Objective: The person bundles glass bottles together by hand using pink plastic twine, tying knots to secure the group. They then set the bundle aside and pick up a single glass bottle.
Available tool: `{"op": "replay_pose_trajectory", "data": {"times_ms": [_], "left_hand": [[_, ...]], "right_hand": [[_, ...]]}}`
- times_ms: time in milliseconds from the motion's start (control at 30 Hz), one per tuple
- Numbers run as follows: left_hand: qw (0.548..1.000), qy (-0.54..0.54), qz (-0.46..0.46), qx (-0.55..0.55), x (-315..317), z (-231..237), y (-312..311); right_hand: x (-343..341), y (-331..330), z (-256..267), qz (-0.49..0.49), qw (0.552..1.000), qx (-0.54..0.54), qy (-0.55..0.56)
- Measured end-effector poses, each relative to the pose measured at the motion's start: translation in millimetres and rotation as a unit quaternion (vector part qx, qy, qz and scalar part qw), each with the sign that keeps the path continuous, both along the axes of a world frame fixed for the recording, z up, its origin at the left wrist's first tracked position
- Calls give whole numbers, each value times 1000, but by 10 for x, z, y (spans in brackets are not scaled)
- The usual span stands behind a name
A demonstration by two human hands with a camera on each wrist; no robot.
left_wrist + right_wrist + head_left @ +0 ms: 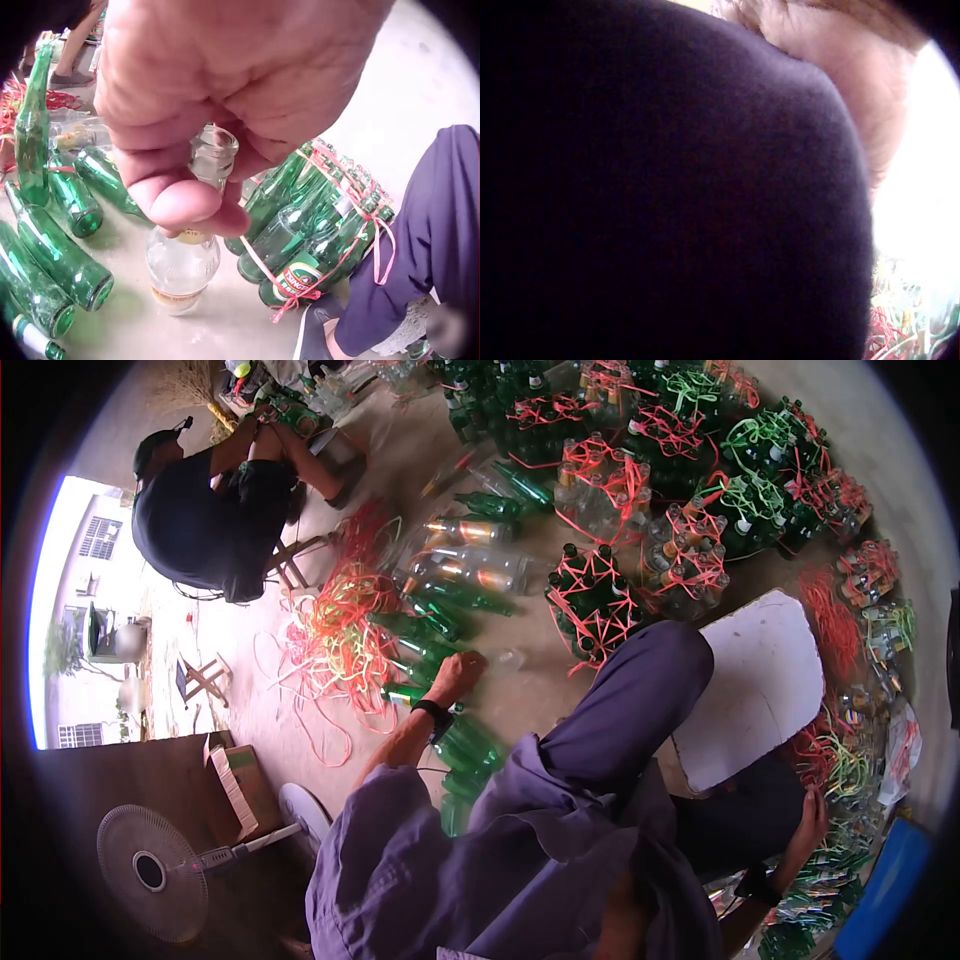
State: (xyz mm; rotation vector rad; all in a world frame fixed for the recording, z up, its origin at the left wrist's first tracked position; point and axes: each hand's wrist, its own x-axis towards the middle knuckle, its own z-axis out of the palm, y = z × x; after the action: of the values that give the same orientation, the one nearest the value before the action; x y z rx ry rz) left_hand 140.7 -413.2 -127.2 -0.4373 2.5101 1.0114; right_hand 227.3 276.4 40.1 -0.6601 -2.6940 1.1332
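Observation:
My left hand (457,678) grips a clear glass bottle (181,266) by its neck, fingers curled round just below the mouth in the left wrist view. The bottle stands nearly upright close over the floor, and part of its neck is hidden by the fingers. Loose green bottles (58,255) lie beside it on the left. A bundle of green bottles (300,240) tied with pink strap stands to its right. My right hand (815,815) rests on the knee, fingers extended; in the right wrist view the dark trouser leg (667,187) hides much of it.
More strapped bottle bundles (600,490) stand at the back right. A heap of pink and yellow straps (345,620) lies left of the loose bottles. A white board (755,685) is by my legs. Another person (205,510) sits at far left; a fan (150,870) stands at lower left.

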Motion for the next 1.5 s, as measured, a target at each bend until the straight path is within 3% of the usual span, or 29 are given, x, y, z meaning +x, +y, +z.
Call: {"op": "replay_pose_trajectory", "data": {"times_ms": [33,67,100,267,333,600,900,967,1100,1233,1300,1367,1500], "left_hand": [[1000,4,-3,0,-14,-173,-42],[982,77,-124,-119,-37,-462,-116],[931,147,-240,-234,-62,-624,-159],[937,201,-207,-197,-224,-634,3],[962,155,-135,-179,-217,-549,49],[973,56,-111,-196,-166,-117,156],[952,94,-108,-271,-321,718,254],[932,162,-158,-282,-360,873,249],[944,182,-89,-261,-457,1777,609],[906,316,-143,-243,-589,2238,762],[868,434,-149,-188,-654,2625,984],[876,426,-135,-183,-793,2742,1087],[888,404,-144,-166,-1023,3107,1392]], "right_hand": [[15,7,-11,-3,1000,0,4],[21,12,-40,-13,1000,-2,12],[30,17,-67,-23,1000,-4,18],[97,102,-153,-34,999,-10,25],[111,127,-173,-37,999,-16,30],[117,-13,-64,-62,997,-29,17],[168,53,-200,-55,997,-35,38],[180,40,-161,-60,998,-6,24],[223,78,-219,-72,997,-9,35],[284,155,-333,-66,995,-11,71],[279,47,-247,-79,992,-48,83],[293,35,-229,-88,988,-86,97],[296,115,-317,-62,992,-47,103]]}}
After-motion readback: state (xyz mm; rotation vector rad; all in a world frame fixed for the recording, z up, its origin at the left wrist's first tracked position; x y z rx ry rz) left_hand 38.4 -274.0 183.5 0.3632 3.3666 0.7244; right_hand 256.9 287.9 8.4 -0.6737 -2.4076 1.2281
